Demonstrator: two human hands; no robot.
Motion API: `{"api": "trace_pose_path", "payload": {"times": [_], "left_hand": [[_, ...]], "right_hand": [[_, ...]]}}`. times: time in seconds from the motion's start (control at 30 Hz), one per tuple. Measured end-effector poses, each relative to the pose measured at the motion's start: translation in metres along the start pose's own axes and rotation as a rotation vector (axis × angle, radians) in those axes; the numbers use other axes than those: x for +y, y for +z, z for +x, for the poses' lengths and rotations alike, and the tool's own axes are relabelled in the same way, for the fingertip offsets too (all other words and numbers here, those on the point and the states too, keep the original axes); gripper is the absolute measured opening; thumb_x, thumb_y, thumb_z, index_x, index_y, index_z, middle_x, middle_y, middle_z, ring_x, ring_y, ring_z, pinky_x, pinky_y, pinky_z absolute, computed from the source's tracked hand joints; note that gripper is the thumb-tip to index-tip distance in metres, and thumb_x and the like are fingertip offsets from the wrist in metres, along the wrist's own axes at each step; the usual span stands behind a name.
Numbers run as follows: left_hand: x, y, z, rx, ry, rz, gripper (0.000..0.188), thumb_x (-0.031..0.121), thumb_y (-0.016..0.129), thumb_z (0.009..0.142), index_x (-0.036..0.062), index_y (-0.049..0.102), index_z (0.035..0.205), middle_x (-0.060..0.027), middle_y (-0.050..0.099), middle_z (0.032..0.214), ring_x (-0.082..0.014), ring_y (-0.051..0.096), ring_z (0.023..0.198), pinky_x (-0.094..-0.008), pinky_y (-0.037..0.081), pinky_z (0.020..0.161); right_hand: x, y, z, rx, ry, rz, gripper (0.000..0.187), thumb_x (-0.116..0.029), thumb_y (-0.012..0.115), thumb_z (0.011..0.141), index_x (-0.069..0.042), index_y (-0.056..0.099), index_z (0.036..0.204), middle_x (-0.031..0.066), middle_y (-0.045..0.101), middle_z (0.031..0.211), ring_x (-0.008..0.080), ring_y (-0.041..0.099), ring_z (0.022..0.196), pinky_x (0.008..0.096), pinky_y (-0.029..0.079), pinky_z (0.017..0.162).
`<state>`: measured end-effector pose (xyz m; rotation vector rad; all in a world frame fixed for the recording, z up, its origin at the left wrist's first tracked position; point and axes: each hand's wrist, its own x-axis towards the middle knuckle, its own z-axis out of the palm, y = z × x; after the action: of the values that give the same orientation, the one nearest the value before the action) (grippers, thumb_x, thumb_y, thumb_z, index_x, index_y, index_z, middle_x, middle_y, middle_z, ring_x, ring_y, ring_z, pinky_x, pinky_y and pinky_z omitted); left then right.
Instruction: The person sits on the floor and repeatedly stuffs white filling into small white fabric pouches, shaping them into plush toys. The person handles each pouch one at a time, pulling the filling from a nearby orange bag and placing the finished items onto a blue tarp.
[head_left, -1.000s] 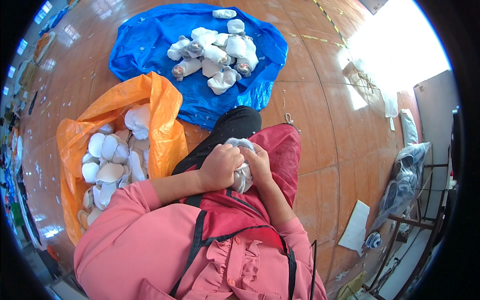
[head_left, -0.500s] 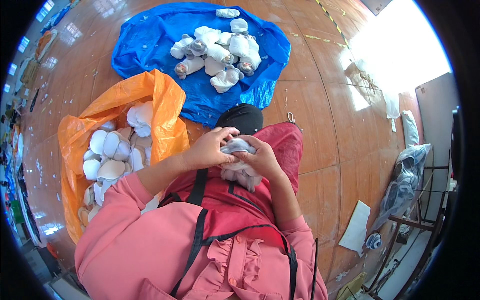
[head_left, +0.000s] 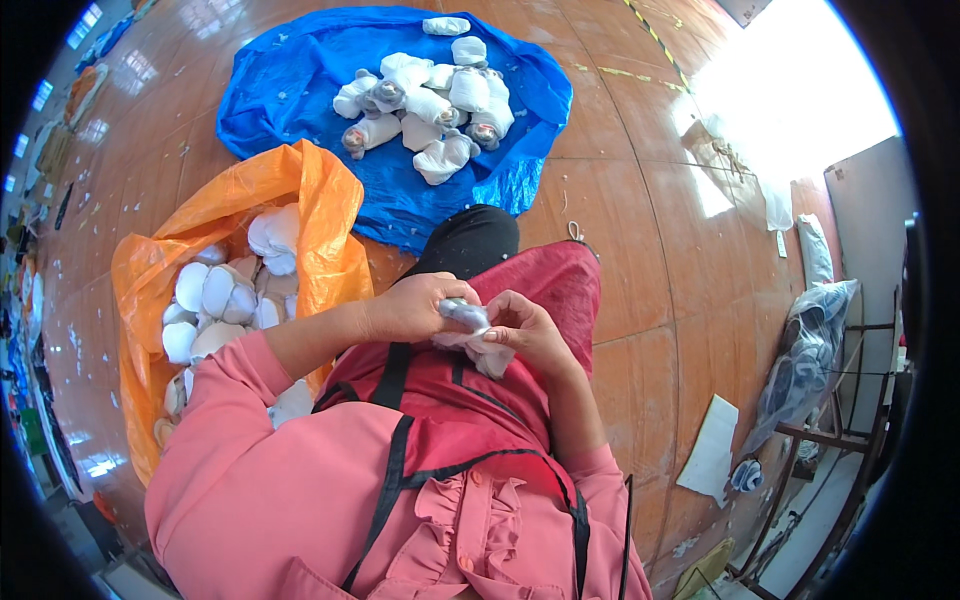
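Observation:
Over my lap, both hands are on a soft grey and white cloth bundle (head_left: 482, 352). My left hand (head_left: 422, 308) is closed round its grey upper end. The fingers of my right hand (head_left: 528, 334) pinch the pale cloth on the other side. Loose folds hang below, over the dark red apron (head_left: 470, 400). What the bundle contains, if anything, is hidden. To the left, an orange woven sack (head_left: 335, 200) gapes around several rounded white and beige pads (head_left: 222, 290).
Ahead lies a blue plastic sheet (head_left: 270, 100) bearing several white wrapped bundles (head_left: 428, 105), some with grey ends. A white sheet piece (head_left: 710, 450), a clear plastic bag (head_left: 805, 350) and a metal frame (head_left: 825, 437) are at the right, on brown floor (head_left: 630, 240).
My hands have shifted on the cloth bundle: the left now wraps its grey end, and the right has turned to pinch its side. The view has moved slightly.

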<state>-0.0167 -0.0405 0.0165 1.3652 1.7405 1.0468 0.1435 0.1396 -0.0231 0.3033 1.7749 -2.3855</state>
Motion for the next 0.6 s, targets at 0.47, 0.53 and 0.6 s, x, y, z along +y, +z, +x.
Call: {"api": "trace_pose_path", "payload": {"times": [0.47, 0.53, 0.6], "left_hand": [[-0.017, 0.012, 0.011, 0.399, -0.183, 0.029, 0.026, 0.031, 0.072, 0.086, 0.0103, 0.063, 0.099, -0.0106, 0.069, 0.087, -0.0271, 0.067, 0.08, -0.0363, 0.051, 0.07], [-0.023, 0.012, 0.016, 0.449, -0.206, 0.013, 0.027, 0.031, 0.072, 0.086, 0.0103, 0.063, 0.1, -0.0114, 0.069, 0.087, -0.0287, 0.068, 0.081, -0.0371, 0.051, 0.07], [-0.031, 0.014, 0.021, 0.497, -0.229, -0.017, 0.027, 0.032, 0.072, 0.086, 0.0103, 0.063, 0.1, -0.012, 0.069, 0.087, -0.0294, 0.068, 0.081, -0.0375, 0.051, 0.071]], "right_hand": [[-0.03, 0.008, 0.018, -0.035, -0.073, -0.798, 0.035, -0.033, 0.059, 0.097, -0.002, 0.057, 0.081, 0.0138, 0.051, 0.067, 0.0188, 0.052, 0.061, 0.0345, 0.044, 0.058], [-0.023, 0.008, 0.021, -0.004, -0.111, -0.806, 0.036, -0.033, 0.058, 0.097, -0.002, 0.056, 0.079, 0.0158, 0.051, 0.066, 0.0226, 0.053, 0.059, 0.0368, 0.043, 0.057], [-0.021, 0.008, 0.022, 0.035, -0.146, -0.836, 0.036, -0.033, 0.058, 0.096, -0.002, 0.055, 0.078, 0.0173, 0.051, 0.066, 0.0265, 0.054, 0.058, 0.0389, 0.043, 0.056]]}}
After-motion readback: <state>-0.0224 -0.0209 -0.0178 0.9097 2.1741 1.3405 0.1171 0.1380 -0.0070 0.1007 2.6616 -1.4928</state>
